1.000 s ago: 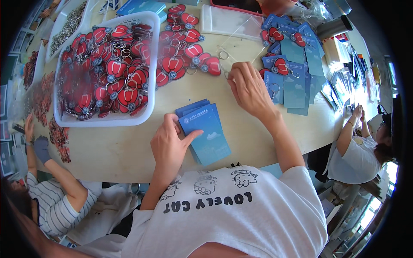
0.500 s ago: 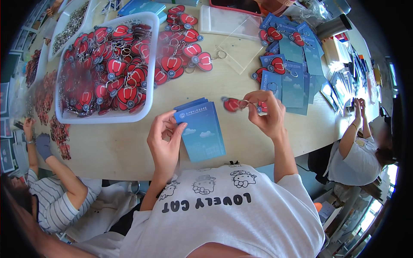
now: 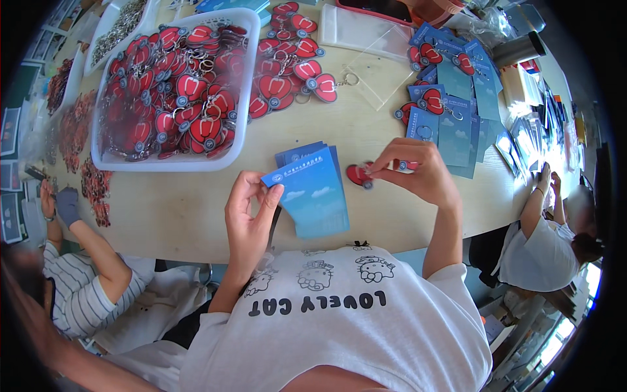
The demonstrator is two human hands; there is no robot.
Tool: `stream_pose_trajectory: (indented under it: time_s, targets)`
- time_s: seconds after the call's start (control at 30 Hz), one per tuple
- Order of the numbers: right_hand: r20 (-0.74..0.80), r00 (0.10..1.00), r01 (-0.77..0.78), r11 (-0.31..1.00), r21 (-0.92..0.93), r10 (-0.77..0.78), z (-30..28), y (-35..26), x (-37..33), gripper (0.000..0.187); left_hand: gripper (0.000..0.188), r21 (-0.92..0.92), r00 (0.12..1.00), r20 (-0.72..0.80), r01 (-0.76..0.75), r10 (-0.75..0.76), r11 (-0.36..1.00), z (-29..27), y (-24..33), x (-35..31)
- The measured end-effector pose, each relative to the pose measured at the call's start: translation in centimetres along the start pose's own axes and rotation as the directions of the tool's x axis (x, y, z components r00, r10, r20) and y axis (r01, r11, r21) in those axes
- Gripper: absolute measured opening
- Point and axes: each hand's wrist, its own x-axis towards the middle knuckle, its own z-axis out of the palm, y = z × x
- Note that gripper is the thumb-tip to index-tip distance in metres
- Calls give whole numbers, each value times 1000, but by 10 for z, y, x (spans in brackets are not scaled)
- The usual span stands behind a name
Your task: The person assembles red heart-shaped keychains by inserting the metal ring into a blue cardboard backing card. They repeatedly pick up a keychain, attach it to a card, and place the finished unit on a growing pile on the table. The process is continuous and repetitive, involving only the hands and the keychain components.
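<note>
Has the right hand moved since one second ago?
Yes, the right hand has moved toward the white T-shirt, judged against the white plastic tub.

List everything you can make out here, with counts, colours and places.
Tub: one, white, upper left
Keychains: too many to count, red, in and beside the tub, some on cards at right
Metal pieces: many, silvery, beyond the tub's left
Spread cards: several, blue, right side
Flat case: one, whitish, top centre
Cylinder: one, grey, upper right
Table: one, pale, beneath everything
Co-workers: two, one white-shirted at right, one striped at left
Held cards: small stack, blue, left hand
T-shirt: one, white, bottom centre
Left hand: one, bare, gripping the stack
Right hand: one, bare, pinching at least one keychain
</note>
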Motion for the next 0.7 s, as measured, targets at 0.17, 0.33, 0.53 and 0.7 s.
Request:
stream_pose_trajectory:
  time_s: [0.17, 0.33, 0.53, 0.7]
  targets:
    - [-65, 985, 171, 947, 271, -159, -11, -22, -1, 10, 12, -14, 942, -139, -311, 306, 950, 22, 17, 20]
    - [-350, 928, 210, 955, 211, -127, 19, -42, 23, 14, 13, -155, 900, -103, -436, 424, 887, 57, 20, 42]
    - [-559, 826, 237, 942, 239, -66, 37, -37, 33, 22, 15, -298, 925, 46, -348, 378, 889, 69, 24, 48]
    - [-528, 846, 229, 945, 232, -75, 39, -33, 32, 27, 11, -330, 936, 70, -304, 344, 894, 66, 21, 48]
